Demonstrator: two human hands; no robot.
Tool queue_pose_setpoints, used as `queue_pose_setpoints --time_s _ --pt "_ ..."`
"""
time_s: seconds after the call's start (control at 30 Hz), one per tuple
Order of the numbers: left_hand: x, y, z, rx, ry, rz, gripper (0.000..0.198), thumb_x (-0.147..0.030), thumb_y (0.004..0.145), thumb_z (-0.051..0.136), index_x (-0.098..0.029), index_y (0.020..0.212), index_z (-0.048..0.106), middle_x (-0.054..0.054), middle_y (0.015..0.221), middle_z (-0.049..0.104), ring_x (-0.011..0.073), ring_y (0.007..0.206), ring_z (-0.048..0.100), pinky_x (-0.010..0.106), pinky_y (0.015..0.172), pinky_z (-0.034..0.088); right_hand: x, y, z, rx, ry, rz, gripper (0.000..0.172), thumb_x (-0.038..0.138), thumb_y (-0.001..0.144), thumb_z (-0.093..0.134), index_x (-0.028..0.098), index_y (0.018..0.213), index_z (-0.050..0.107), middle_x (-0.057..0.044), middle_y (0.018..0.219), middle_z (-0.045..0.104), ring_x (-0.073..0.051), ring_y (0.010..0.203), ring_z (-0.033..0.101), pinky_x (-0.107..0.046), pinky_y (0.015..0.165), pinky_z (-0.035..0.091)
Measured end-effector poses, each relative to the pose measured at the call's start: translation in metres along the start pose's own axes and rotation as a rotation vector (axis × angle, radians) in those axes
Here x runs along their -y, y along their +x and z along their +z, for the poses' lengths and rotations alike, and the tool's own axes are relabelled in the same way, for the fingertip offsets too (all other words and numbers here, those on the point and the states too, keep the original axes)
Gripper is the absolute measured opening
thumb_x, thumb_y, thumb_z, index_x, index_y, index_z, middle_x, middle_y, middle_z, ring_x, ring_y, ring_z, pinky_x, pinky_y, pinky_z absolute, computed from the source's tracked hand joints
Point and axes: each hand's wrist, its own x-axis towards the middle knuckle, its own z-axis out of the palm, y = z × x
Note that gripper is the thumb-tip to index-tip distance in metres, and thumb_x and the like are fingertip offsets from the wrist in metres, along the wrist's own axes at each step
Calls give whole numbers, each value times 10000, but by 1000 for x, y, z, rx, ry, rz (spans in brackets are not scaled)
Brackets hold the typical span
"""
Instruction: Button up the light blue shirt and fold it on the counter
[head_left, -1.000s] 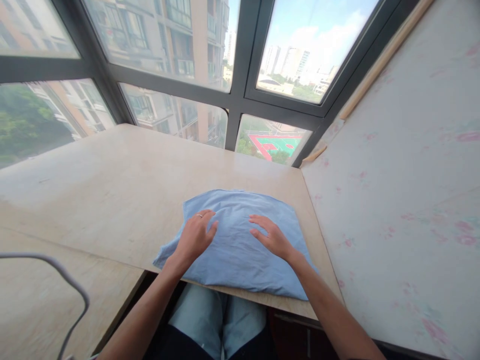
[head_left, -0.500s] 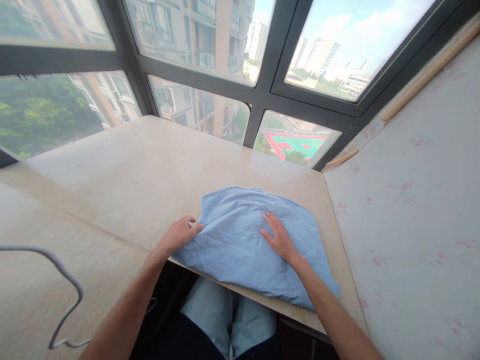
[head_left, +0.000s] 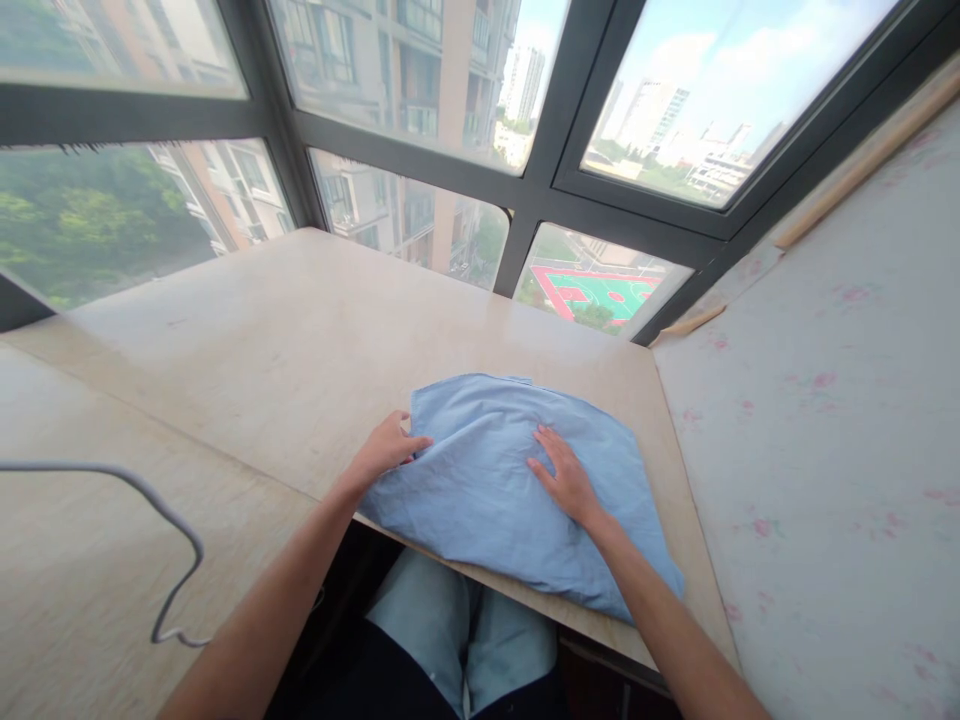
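Note:
A light blue folded piece of clothing [head_left: 495,510], which looks like a shirt, lies on the pale ledge in front of me, its near edge along the ledge's front. At its left edge my left hand [head_left: 390,445] has the thumb over the fabric and the other fingers curled round the side, closed on the edge; the fingertips are partly hidden. My right hand [head_left: 566,475] rests palm down on the middle of the garment, fingers stretched out and holding nothing. Small wrinkles run across the cloth around both hands.
The pale stone-like ledge [head_left: 247,330] reaches back to dark window frames [head_left: 420,155]. A wall with flowered paper [head_left: 817,470] bounds it at the right. A grey cable [head_left: 176,520] curves over the ledge at the left. My legs [head_left: 420,610] are below the front edge.
My left thumb now reaches slightly farther over the garment's left edge. My right hand keeps its place on the cloth. The whole view has shifted a little.

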Motion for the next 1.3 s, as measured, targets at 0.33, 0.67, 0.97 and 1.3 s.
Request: queue_pose_setpoints --time_s 0.33,0.67,0.97,1.3 --pt "-26 22 -6 -311 319 154 201 -388 853 544 -219 823 649 46 882 728 222 870 672 284 716 459 1 0 -1 2 13 12 505 430 958 485 223 1419 488 -121 1469 493 -263 1395 416 -515 1149 357" --pt "-64 59 -17 -412 325 194 351 -387 938 420 -184 1159 602 119 1174 693 267 1106 630 341 907 462 2 0 -2 -2 12 8 506 436 965 476 221 1423 484 -120 1466 497 -263 1392 420 -517 1148 360" --pt "-45 53 8 -358 582 214 470 -332 916 456 -93 1321 443 239 1337 527 332 1250 523 420 964 452 2 0 0 -11 23 9 504 427 962 482 213 1418 491 -120 1464 500 -257 1396 413 -508 1152 355" --pt "-74 46 50 -399 714 526 494 -384 947 438 -144 1378 453 218 1574 284 335 1504 110 579 1156 180 -3 11 -11 -32 169 95 484 459 942 499 243 1374 531 -107 1396 569 -264 1324 497 -503 1124 387"
